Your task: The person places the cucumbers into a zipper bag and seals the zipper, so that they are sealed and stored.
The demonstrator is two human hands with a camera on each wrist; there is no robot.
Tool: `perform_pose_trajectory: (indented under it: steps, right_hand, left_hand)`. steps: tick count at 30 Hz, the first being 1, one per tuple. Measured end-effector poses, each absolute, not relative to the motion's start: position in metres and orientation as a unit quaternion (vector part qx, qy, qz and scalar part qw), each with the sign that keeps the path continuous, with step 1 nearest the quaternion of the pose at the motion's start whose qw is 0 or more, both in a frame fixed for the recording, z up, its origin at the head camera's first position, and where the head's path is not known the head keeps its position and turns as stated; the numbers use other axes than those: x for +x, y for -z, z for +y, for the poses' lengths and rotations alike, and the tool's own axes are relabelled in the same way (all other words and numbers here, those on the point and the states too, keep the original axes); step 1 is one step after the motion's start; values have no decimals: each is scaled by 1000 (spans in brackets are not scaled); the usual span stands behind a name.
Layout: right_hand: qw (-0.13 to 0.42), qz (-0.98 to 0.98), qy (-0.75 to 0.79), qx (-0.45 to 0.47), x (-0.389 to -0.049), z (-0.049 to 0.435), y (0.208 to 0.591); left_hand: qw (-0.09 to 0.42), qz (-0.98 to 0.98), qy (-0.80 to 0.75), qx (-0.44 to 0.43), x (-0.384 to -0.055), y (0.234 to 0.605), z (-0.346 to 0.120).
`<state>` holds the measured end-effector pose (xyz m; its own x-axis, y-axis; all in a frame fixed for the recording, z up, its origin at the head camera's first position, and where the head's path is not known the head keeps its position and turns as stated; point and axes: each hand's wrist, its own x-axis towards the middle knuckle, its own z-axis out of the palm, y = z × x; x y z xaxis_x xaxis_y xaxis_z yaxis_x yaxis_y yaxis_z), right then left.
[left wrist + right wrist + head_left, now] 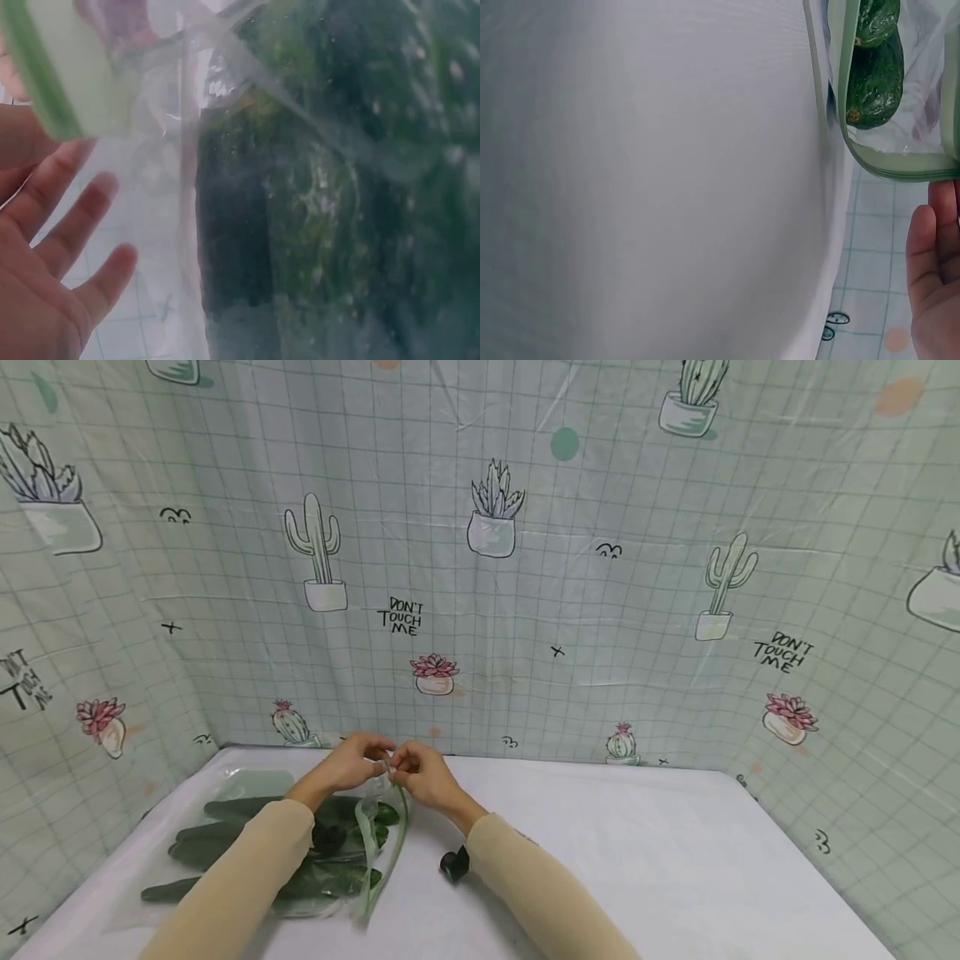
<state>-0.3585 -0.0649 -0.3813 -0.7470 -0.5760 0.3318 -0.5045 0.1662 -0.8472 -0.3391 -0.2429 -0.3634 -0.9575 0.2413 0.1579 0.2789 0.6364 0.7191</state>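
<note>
A clear zip bag [258, 781] with a pale green zip edge lies on the left of the table. Inside it are several dark green cucumbers [217, 839], their ends toward the bag's open mouth on the right. My left hand [352, 764] pinches the bag's rim at the far corner of the mouth; in the left wrist view its other fingers [105, 281] are spread. Close beside it, my right hand [423, 774] pinches the green zip edge [900, 169] at that corner. The mouth gapes, and cucumber ends [875, 86] show through it in the right wrist view.
A white cloth covers the table [637, 852], which stretches off to the right. A cactus-print curtain [525, 610] hangs behind it and at both sides. Beneath the right wrist a small black object [453, 864] shows.
</note>
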Motion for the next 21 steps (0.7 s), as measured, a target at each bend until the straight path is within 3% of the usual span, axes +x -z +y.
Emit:
perform_pose_trajectory:
  steps: [13, 21]
  right_hand:
    - [33, 765, 548, -337, -363, -64, 386]
    - [70, 768, 570, -283, -385, -72, 407]
  left_hand:
    - [28, -889, 431, -150, -345, 370, -239]
    - [38, -887, 444, -121, -350, 371, -238]
